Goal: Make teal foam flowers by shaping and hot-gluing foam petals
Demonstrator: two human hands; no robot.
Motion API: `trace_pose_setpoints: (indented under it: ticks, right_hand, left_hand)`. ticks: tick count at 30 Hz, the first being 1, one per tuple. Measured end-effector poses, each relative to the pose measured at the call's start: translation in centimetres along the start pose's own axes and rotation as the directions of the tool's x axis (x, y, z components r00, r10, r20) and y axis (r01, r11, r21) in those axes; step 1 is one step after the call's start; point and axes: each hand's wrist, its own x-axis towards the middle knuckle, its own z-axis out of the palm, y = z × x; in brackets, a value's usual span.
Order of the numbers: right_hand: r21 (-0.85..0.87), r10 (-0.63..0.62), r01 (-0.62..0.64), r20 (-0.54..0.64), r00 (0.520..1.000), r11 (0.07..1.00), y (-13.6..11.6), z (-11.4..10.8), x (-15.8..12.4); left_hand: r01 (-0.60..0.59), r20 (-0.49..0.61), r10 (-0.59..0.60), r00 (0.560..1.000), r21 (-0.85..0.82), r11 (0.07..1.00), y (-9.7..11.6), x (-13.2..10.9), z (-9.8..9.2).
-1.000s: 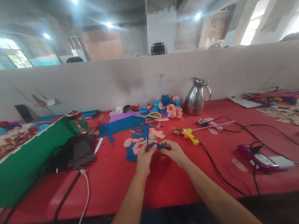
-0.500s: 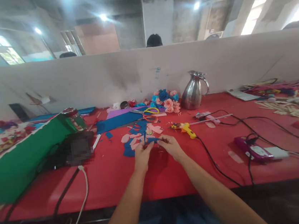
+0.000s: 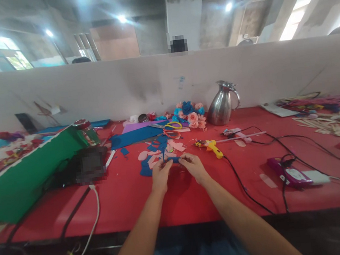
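Between my two hands is a small strip of blue crepe paper (image 3: 173, 159), stretched level above the red table. My left hand (image 3: 160, 175) pinches its left end, and my right hand (image 3: 193, 167) pinches the right end. Just beyond my fingers lie pink paper petals and scraps (image 3: 175, 146) mixed with blue cut pieces (image 3: 145, 168). Behind them sit scissors with yellow handles (image 3: 172, 125) and another pair with orange handles (image 3: 171, 133), near a blue crepe paper sheet (image 3: 134, 136). A yellow glue gun (image 3: 214, 149) rests to the right of my right hand.
Paper flowers (image 3: 191, 114) and a steel jug (image 3: 222, 104) stand by the partition. A pink glue gun (image 3: 239, 134), a purple power strip (image 3: 290, 172) and black cords lie at right. At left are a green box (image 3: 37, 175) and a dark object (image 3: 85, 166) with a white cable.
The blue strip looks a little longer and flatter between my fingers. Both hands keep their pinch in nearly the same place. The view has shifted slightly.
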Motion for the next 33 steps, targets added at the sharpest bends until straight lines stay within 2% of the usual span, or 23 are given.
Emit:
trace_pose_setpoints:
  ticks: [18, 23, 26, 29, 33]
  right_hand:
    - [0.164, -0.04, 0.052, -0.073, 0.996, 0.985, -0.6, -0.2, 0.0]
    - [0.173, -0.031, 0.043, -0.068, 0.997, 0.984, -0.6, -0.2, 0.0]
    - [0.169, -0.025, 0.034, -0.058, 0.998, 0.985, -0.6, -0.2, 0.0]
    - [0.163, -0.022, 0.027, -0.035, 0.999, 0.986, -0.6, -0.1, 0.0]
    - [0.15, -0.028, 0.03, -0.019, 0.999, 0.988, -0.7, -0.1, -0.2]
  left_hand:
    - [-0.027, 0.026, 0.027, 0.999, 0.005, 1.0, -0.7, 0.6, -0.5]
    - [-0.052, 0.094, 0.053, 0.994, -0.015, 0.999, -0.6, 0.4, -0.3]
    - [-0.085, 0.137, 0.079, 0.987, 0.039, 0.996, -0.7, 0.3, -0.3]
    - [-0.117, 0.127, 0.102, 0.987, 0.119, 0.986, -1.0, 0.3, -0.4]
    - [-0.141, 0.132, 0.124, 0.983, 0.128, 0.982, -1.1, 0.5, -0.6]
